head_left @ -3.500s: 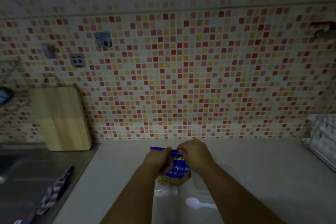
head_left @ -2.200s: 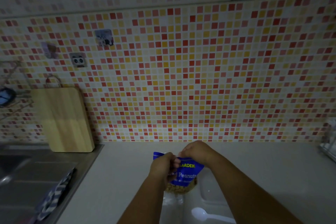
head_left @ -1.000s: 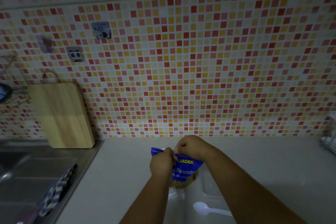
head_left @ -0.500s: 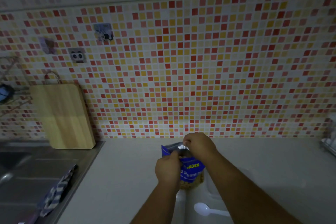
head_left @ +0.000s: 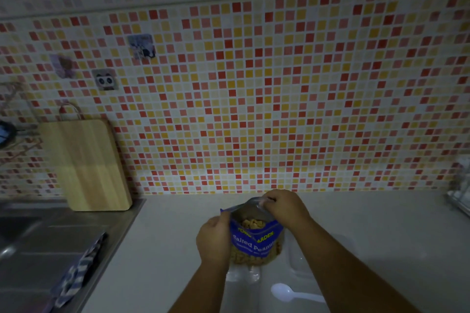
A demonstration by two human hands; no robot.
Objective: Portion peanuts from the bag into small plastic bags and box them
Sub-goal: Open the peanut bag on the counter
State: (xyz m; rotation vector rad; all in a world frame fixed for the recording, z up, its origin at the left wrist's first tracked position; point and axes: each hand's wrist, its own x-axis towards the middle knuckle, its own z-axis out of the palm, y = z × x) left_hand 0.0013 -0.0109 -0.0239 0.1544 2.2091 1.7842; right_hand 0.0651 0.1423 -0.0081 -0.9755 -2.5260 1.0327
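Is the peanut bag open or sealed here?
Open: left hand and right hand spread the top of the peanut bag, peanuts visible inside.

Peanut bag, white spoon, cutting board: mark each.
peanut bag (head_left: pixel 254 241): head view, on the blue front label.
white spoon (head_left: pixel 281 290): head view, on its bowl.
cutting board (head_left: pixel 89 165): head view, middle of the wooden face.
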